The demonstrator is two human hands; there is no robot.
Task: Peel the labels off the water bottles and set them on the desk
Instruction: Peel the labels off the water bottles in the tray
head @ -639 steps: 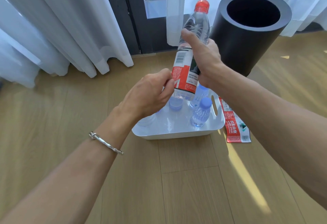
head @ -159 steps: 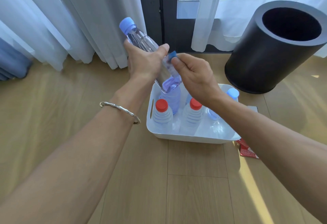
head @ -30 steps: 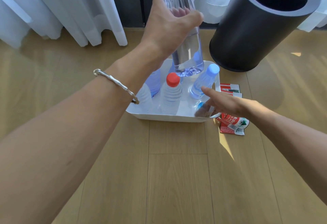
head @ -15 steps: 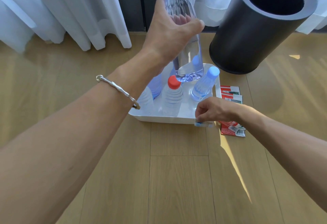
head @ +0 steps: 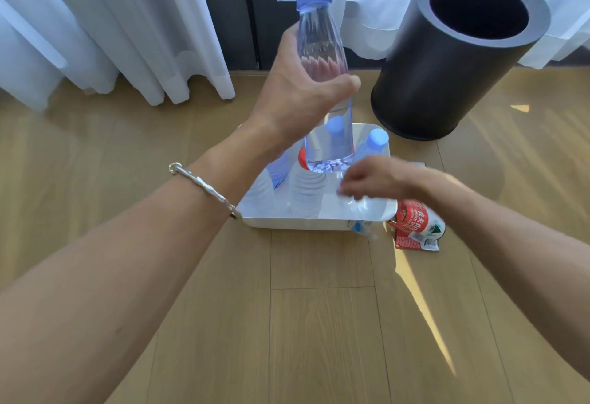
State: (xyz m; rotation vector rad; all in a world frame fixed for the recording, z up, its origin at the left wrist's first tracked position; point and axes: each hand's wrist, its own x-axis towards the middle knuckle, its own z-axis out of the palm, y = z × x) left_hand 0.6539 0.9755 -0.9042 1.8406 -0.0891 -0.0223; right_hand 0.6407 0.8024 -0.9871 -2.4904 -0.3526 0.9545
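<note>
1. Bottle (head: 322, 52), blue-capped and label-free, hangs upright above the white tray (head: 297, 223), left hand (head: 300, 97) wrapped round its middle.
2. Right hand (head: 373, 180), blurred over the tray's near right corner: grip cannot be told.
3. Peeled labels (head: 415, 228) lie on the floor (head: 319, 324) right of the tray; the tray's other bottles (head: 306, 193) probably need checking.

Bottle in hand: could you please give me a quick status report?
Left hand grips bare bottle. Right hand blurred over tray. Peeled labels beside tray.
</note>
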